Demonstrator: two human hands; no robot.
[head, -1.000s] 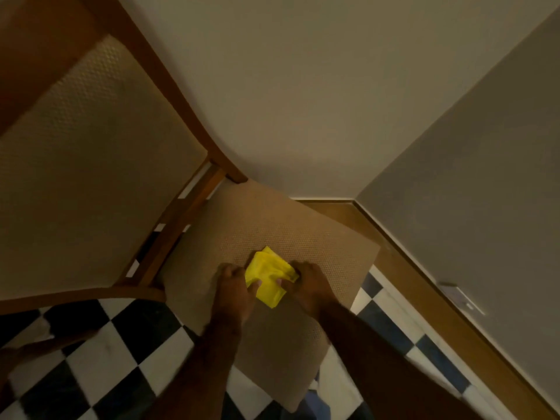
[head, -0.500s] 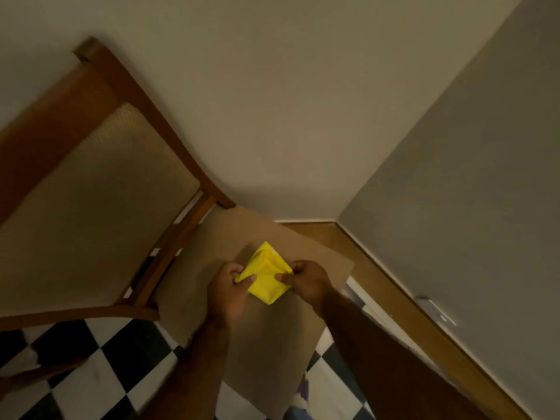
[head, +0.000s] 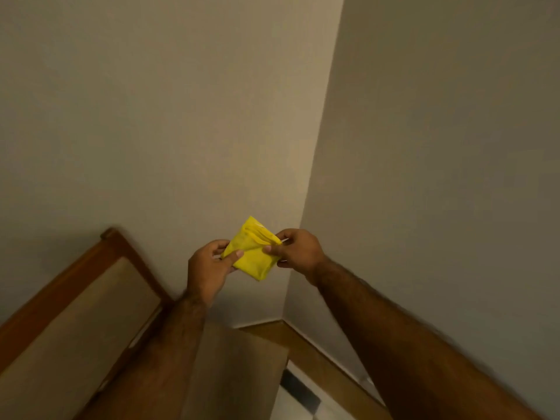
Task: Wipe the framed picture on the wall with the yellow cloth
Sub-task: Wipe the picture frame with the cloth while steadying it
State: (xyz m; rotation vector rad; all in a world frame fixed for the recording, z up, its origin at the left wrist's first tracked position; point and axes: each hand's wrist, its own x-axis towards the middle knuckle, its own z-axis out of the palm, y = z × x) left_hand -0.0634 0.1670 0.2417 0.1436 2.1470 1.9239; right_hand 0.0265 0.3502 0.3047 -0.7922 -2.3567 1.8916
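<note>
Head view: yellow cloth (head: 253,255), folded into a small square pad, held up in the air in front of the wall corner (head: 315,183). Loose layered edges show at its upper right.

Left hand (head: 209,268) pinches the cloth's left corner, thumb on top and fingers beneath. Right hand (head: 298,250) is clamped on the right corner, just by the loose layers. Both hands are closed on the cloth; it touches nothing else.

Framed picture: not in view. Only bare wall shows on both sides of the corner, so where the wiping must happen cannot be told from here.

Risks, as judgement:
- Fold may fall open if either pinch eases, since the free edges sit at the right-hand grip; a dangling flap would wipe poorly.
- A two-corner pinch is no wiping hold. One palm likely has to take the pad flat, and the changeover is where the cloth could drop.
- A hard push on a hung frame could tilt or unhook it.
- View is dim and somewhat blurred at the edges.

Room and edges:
- Open wall above and to both sides of the hands.
- Chair (head: 63,322), wooden frame with padded back, stands low left, its top rail near the left forearm. Seat lies below the arms.
- Skirting board (head: 306,338) runs along the floor at the corner; checkered floor (head: 298,389) shows beside it.
- The corner limits sweep to the right.
</note>
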